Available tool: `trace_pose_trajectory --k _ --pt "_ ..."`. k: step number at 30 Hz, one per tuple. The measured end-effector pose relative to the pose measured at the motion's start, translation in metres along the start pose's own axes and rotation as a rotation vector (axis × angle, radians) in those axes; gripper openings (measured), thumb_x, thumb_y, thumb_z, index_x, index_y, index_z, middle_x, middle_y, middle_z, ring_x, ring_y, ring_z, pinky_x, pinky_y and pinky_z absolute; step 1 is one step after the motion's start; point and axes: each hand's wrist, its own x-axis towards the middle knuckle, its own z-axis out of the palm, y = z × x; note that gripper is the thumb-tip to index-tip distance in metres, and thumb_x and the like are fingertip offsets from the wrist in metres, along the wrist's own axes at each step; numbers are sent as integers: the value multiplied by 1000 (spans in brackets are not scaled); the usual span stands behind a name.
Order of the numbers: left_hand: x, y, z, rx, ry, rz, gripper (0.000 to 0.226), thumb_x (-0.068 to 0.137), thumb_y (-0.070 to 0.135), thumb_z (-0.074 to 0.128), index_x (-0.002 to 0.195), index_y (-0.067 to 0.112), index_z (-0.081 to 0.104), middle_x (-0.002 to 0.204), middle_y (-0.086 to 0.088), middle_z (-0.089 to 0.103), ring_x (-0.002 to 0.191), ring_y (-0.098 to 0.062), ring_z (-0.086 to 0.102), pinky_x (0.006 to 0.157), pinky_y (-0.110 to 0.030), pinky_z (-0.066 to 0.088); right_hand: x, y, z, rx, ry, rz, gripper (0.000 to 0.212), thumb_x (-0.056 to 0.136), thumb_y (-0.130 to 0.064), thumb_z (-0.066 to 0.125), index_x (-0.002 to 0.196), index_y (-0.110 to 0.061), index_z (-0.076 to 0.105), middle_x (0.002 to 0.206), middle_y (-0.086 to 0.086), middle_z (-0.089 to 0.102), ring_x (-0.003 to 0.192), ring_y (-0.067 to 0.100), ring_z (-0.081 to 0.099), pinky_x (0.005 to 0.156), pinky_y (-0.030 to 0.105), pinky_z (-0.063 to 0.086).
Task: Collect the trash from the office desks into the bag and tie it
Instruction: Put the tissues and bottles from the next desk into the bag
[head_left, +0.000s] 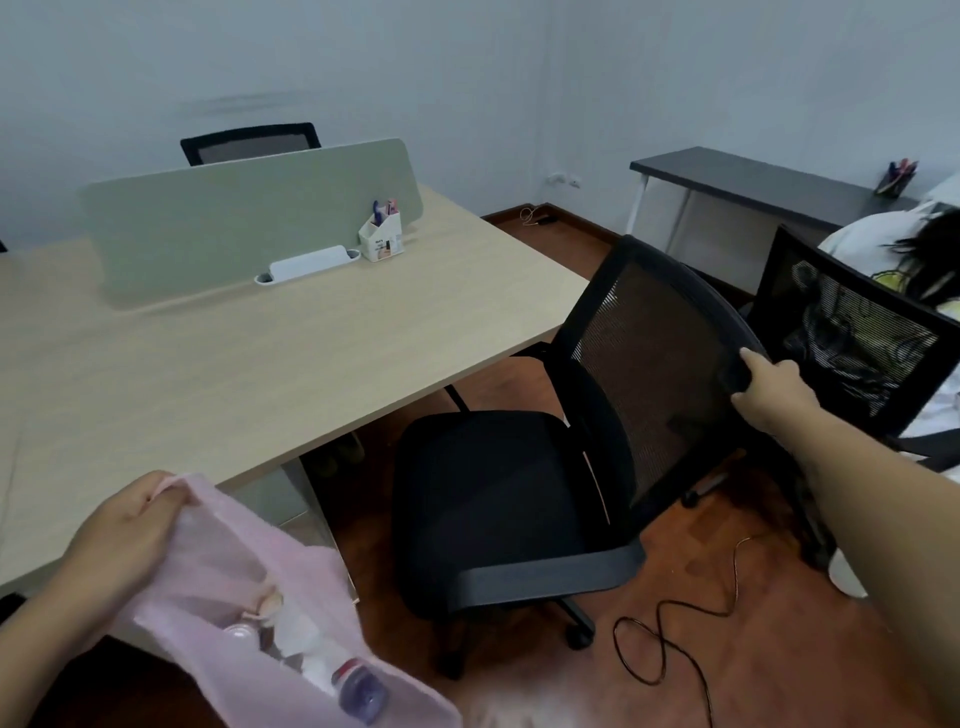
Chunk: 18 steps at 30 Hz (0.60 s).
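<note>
My left hand (127, 525) grips the rim of a translucent pink plastic bag (218, 582) at the lower left, just in front of the light wooden desk (218, 374). Inside the bag lie a bottle with a purple cap (358, 688) and other pale bits of trash (275, 610). My right hand (774, 389) is closed on the top edge of a black mesh office chair (649, 364) that stands turned sideways beside the desk.
A grey-green divider (234, 213), a white tray (311, 262) and a white pen holder (382, 236) stand on the desk. A second mesh chair (857, 332) with a seated person is at right. A dark table (753, 182) lines the far wall. A black cable (670, 649) trails on the wooden floor.
</note>
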Motion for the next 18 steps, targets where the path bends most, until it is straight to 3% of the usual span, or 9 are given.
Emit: trace_pose_trajectory --k 7,11,12,15,17,18 --pt "9 9 2 -36 16 33 33 103 26 41 83 14 64 84 -14 66 80 -33 60 67 -36 44 -26 -19 13 -7 48 -1 71 97 -23 54 155 -27 14 145 21 25 109 46 51 84 43 46" --pt "12 17 3 -74 -10 60 30 102 22 43 82 14 64 81 -14 64 74 -30 56 63 -33 40 -62 -38 25 9 54 -52 71 98 -30 52 155 -21 10 145 22 22 70 33 49 69 36 43" --pt "12 19 3 -91 -17 58 30 101 22 43 82 13 64 81 -13 64 72 -29 55 63 -33 39 -72 -43 29 1 54 -81 76 96 -36 54 155 -19 9 145 22 22 71 34 51 69 36 44" --pt "12 18 3 -113 -43 42 30 101 21 44 83 12 65 82 -11 65 73 -26 55 63 -31 40 -91 -46 35 24 -21 -244 109 74 -66 68 155 -23 9 141 14 26 108 37 54 75 39 49" --pt "13 17 1 -132 -65 16 29 100 22 45 83 13 66 83 -11 67 74 -25 57 64 -31 41 -98 -43 32 -80 -65 -394 115 62 -67 76 152 -31 15 129 7 32 116 31 47 85 40 50" --pt "14 16 -1 -135 -70 6 29 100 23 45 84 13 67 84 -11 67 74 -26 57 65 -32 42 -99 -44 31 -197 -33 -469 107 63 -62 79 150 -35 21 121 4 33 114 28 44 86 40 50"
